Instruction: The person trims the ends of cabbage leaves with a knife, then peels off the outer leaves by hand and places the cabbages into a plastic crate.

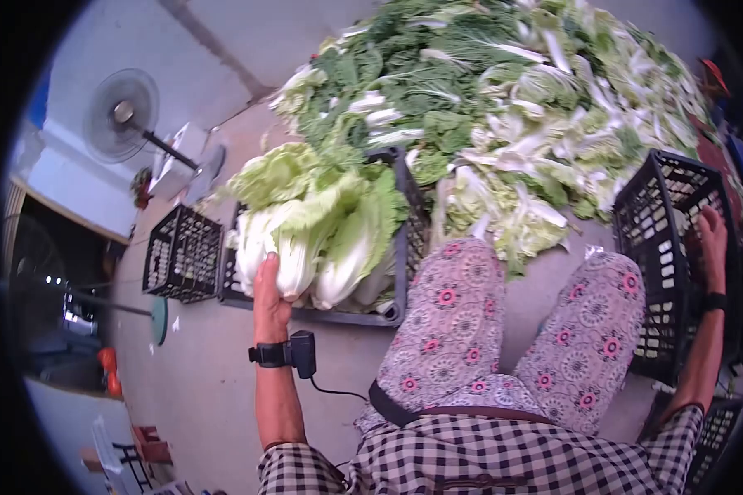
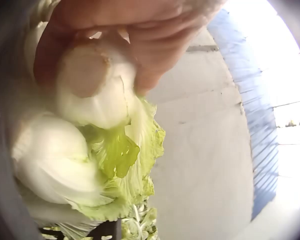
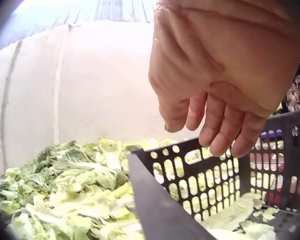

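My left hand (image 1: 270,290) grips the stem end of a napa cabbage (image 2: 97,82), thumb on one side and fingers on the other. That cabbage lies among other napa cabbages (image 1: 343,268) heaped in a black plastic crate (image 1: 351,317) in front of me on the left. Another pale cabbage base (image 2: 57,160) sits right beside it in the left wrist view. My right hand (image 1: 712,239) hangs with loosely bent fingers over a second black crate (image 1: 669,198) at my right side, holding nothing. A few loose leaves (image 3: 235,215) lie at the bottom of that crate.
A big pile of loose cabbage leaves (image 1: 504,107) covers the floor ahead. At the left stand a smaller black crate (image 1: 183,256) and a fan (image 1: 122,115). My knees (image 1: 458,280) stand between the two large crates. A cable (image 1: 338,389) runs from the left wrist camera.
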